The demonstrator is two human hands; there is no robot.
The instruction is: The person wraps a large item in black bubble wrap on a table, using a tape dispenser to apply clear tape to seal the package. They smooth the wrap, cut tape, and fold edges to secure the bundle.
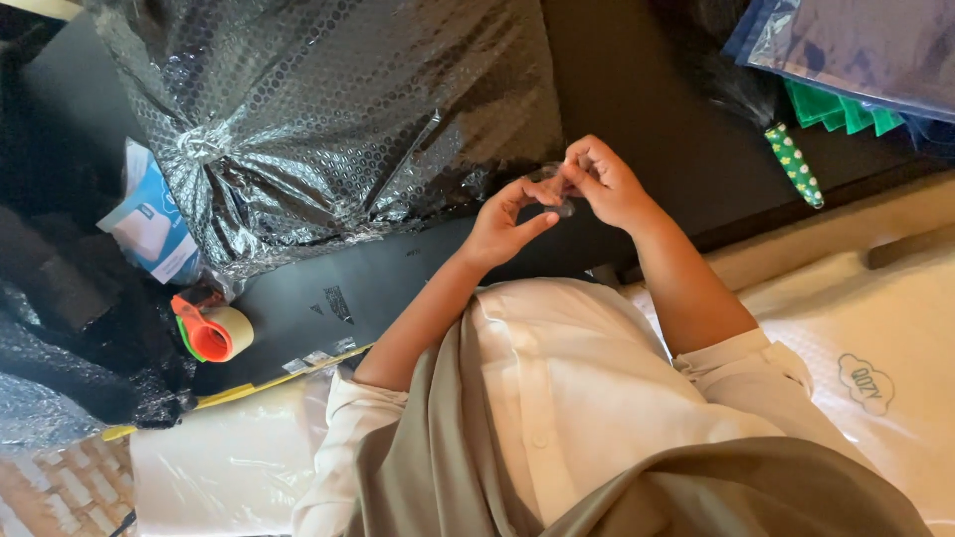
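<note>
Where fingers (542, 194) meet, small clear piece (559, 189)

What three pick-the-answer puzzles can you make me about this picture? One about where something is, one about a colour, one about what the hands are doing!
1. Where is the tape dispenser?
A. Just below the shiny black bubble wrap, on the picture's left
B. Between the two hands
C. On the white shirt

2. What colour is the dispenser's plastic body?
A. Blue
B. Orange
C. Purple

3. What are the left hand and right hand doing?
A. Lying flat and apart
B. Raised together, fingertips pinching a small clear piece
C. Gripping the dispenser

Answers: 1 A, it lies on the dark surface under the wrap's lower edge. 2 B, its body shows bright orange around the pale roll. 3 B, both hands meet over the dark surface with fingers closed on the little piece; what it is cannot be told.
</note>
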